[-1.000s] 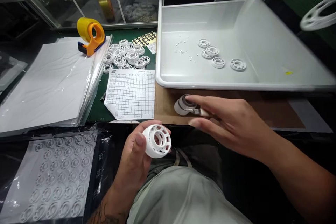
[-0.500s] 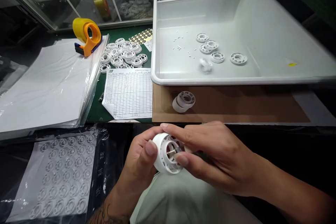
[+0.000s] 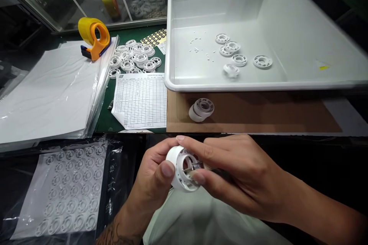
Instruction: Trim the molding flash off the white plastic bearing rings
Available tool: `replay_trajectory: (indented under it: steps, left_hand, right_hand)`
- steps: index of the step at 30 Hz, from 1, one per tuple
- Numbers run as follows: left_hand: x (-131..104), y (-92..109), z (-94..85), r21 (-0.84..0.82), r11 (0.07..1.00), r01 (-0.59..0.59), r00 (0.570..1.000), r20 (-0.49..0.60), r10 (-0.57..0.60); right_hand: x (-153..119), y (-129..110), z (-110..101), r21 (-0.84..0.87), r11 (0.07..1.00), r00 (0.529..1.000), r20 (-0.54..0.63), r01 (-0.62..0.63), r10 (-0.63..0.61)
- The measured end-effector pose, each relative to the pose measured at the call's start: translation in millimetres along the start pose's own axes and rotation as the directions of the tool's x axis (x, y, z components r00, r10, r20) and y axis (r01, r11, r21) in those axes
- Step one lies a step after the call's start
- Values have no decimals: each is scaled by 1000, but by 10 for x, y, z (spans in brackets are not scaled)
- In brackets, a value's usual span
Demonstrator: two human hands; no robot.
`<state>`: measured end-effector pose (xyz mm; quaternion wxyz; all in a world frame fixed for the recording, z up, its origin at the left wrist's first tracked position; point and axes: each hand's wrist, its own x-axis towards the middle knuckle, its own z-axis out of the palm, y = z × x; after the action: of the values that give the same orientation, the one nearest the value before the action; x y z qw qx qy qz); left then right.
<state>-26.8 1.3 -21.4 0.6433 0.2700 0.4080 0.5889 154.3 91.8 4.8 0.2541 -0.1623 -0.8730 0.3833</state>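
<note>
My left hand (image 3: 153, 174) is closed around a white plastic ring (image 3: 178, 172), which is tilted so its cut-out face points right. Over that face is my right hand (image 3: 232, 172); its thumb and fingers pinch a small metal blade (image 3: 196, 166), whose thin tip reaches into the ring's centre opening. The right index fingertip rests on the ring's upper rim. Most of the blade is hidden by the right fingers. Beyond my hands, two similar white rings (image 3: 203, 108) lean together on the brown cardboard (image 3: 258, 116).
A large white tray (image 3: 195, 72) holds several rings (image 3: 262, 61) and white scraps. Left of it are a ring pile (image 3: 139, 55), a printed form (image 3: 140, 103), a sticker sheet (image 3: 155, 38) and an orange tape dispenser (image 3: 97, 42) on plastic sheets (image 3: 51, 88). Bagged rings (image 3: 71, 187) lie lower left.
The ring is turned slightly in my hands, and the metal blade has shifted a little within its opening. A white ring in the tray has moved slightly right.
</note>
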Motion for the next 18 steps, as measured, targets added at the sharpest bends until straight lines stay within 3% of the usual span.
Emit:
replay_trajectory:
  steps: [7, 14, 18]
  left_hand:
    - [12, 6, -4, -37, 999, 20, 1000, 14, -19]
    - [31, 0, -12, -80, 997, 12, 997, 77, -6]
    - [14, 3, 56, -122, 993, 12, 999, -30, -16]
  right_hand:
    - [-5, -29, -12, -50, 998, 999, 2, -33, 33]
    - [28, 14, -129, 306, 951, 994, 108, -43, 10]
    - [0, 26, -167, 239, 971, 999, -37, -26, 36]
